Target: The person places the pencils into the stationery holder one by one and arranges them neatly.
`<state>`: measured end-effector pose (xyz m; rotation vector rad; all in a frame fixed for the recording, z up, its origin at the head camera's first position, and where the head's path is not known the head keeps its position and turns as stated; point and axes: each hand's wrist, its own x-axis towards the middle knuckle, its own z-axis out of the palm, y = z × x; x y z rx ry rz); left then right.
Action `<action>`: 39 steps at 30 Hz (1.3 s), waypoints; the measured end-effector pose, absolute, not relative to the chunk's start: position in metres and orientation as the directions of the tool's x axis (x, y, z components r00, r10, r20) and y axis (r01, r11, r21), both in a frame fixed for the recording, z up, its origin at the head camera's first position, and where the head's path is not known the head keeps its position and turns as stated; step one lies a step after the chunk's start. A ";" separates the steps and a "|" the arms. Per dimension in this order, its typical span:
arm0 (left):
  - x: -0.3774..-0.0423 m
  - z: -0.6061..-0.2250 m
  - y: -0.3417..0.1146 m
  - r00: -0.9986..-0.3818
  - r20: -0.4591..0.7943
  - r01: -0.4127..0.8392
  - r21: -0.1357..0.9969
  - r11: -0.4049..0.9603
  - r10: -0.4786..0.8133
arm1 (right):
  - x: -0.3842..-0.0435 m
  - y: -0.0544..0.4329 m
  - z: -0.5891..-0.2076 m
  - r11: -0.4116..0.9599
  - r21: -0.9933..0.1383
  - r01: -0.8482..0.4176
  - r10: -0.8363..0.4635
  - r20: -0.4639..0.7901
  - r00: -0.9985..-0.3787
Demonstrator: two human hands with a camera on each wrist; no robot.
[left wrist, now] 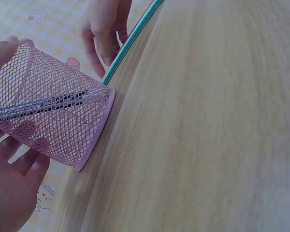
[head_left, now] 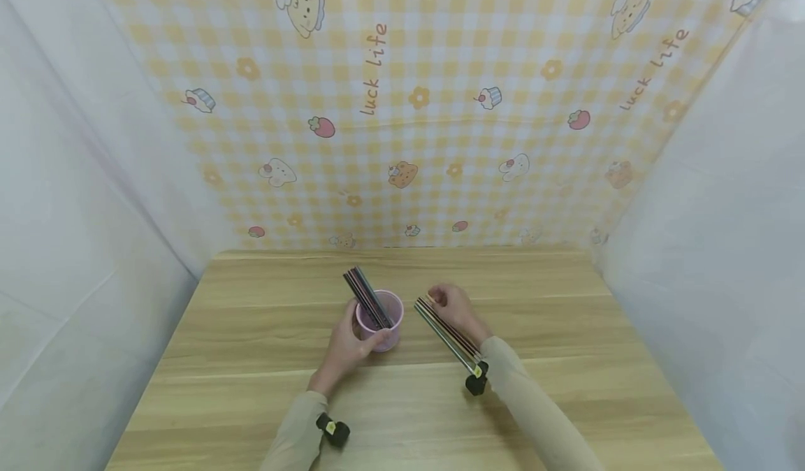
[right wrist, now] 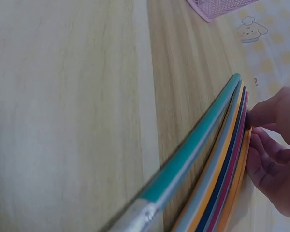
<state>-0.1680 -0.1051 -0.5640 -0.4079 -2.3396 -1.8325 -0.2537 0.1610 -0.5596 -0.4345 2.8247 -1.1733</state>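
My left hand (head_left: 349, 345) grips a pink mesh pen holder (head_left: 391, 339), fingers round one side and thumb at the front. Several dark pencils (head_left: 365, 293) lean to the left inside it. On the table to its right, a row of long coloured pencils (right wrist: 227, 159) lies side by side. Nearest the right wrist camera is a thicker green one (right wrist: 193, 140) with a silver section. At the far end of the row, my right hand (head_left: 454, 305) pinches an orange pencil (right wrist: 240, 174) at the row's outer side. The fingertips are partly hidden behind it.
The wooden table (head_left: 251, 359) extends around both hands. A yellow checked cloth (head_left: 402, 135) with cartoon prints hangs along its back edge. White sheets (head_left: 82, 233) stand at the left and right sides. A black camera (head_left: 476, 380) is strapped at the right wrist.
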 end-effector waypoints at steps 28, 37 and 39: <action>-0.167 -0.562 -0.106 -0.960 0.256 0.277 0.931 0.239 0.114 | -0.253 0.151 -0.477 0.597 -0.726 -0.341 -0.375 0.123 -0.919; -0.167 -0.564 -0.105 -0.958 0.264 0.283 0.929 0.238 0.108 | -0.247 0.130 -0.435 0.432 -0.763 -0.480 -0.313 0.372 -0.874; -0.168 -0.564 -0.105 -0.957 0.268 0.287 0.927 0.242 0.110 | -0.246 0.125 -0.426 0.404 -0.772 -0.490 -0.282 0.405 -0.870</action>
